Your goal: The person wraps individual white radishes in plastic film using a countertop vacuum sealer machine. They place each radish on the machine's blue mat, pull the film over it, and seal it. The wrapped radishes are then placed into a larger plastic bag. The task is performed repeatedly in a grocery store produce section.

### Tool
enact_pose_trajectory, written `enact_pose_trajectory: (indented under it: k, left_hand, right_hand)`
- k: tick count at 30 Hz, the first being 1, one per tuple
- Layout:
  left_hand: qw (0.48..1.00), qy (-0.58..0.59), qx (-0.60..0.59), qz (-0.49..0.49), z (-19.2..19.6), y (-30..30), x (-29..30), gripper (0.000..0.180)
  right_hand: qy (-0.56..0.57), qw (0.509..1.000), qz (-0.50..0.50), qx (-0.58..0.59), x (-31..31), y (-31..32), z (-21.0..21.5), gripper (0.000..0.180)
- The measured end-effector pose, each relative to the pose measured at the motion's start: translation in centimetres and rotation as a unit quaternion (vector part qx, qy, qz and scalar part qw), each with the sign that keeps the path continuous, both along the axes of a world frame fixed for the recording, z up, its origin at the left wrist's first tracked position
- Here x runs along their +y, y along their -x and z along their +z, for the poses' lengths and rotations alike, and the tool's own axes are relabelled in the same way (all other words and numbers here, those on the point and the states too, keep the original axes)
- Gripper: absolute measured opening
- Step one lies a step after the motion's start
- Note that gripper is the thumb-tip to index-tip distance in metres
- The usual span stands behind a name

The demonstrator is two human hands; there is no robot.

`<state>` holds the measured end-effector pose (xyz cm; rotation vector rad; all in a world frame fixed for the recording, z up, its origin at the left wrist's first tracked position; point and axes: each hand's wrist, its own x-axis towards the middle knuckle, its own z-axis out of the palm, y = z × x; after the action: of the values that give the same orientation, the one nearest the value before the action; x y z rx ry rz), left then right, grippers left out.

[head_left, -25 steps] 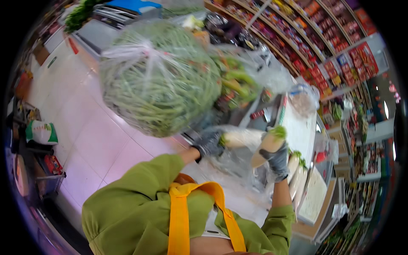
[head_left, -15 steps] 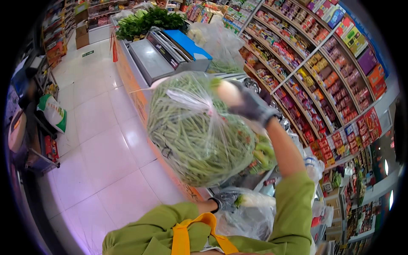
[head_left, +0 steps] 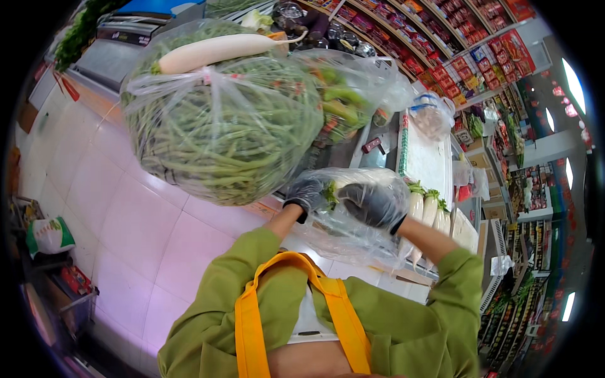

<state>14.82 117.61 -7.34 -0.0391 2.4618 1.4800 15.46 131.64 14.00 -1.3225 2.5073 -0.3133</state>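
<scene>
A white radish [head_left: 368,174] with a green leaf stub lies in a thin clear plastic bag [head_left: 331,234] in front of me. My left hand [head_left: 306,193], in a grey glove, is closed on the bag's edge beside the leaf stub. My right hand [head_left: 373,205], also gloved, is closed against the near side of the radish, with clear plastic over part of it; its fingertips are partly hidden. Another long white radish [head_left: 217,51] rests on top of a big tied bag of green beans [head_left: 220,135], apart from both hands.
Several white radishes [head_left: 430,211] with green tops lie to the right, beside a white foam box [head_left: 426,151]. A bag of green peppers [head_left: 343,104] stands behind my hands. Wrapped eggplants [head_left: 321,28] are farther back. Snack shelves [head_left: 435,31] rise at the far right.
My right hand has put its radish on top of the bean bag and come back to the radish in the plastic bag. My view has shifted right and nearer.
</scene>
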Motion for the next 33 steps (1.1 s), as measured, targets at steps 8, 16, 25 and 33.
enact_pose_trajectory:
  k: [8,16,25,33]
  left_hand:
    - [0.940,-0.041,0.336,-0.026,-4.5,0.8,2.3,0.027]
    - [0.897,0.361,0.244,-0.080,-0.7,0.0,-1.0,0.024]
    - [0.950,0.253,0.184,-0.015,-1.2,-1.5,-3.5,0.036]
    - [0.987,0.089,0.130,0.023,3.1,-2.5,-3.0,0.065]
  right_hand:
    - [-0.058,0.954,0.024,0.293,8.2,4.3,-13.7,0.061]
    - [0.258,0.960,-0.076,0.082,10.9,5.7,-0.9,0.068]
    - [0.543,0.809,-0.121,-0.190,-1.1,12.0,15.4,0.065]
    - [0.060,0.953,0.188,0.231,-28.7,11.8,13.2,0.033]
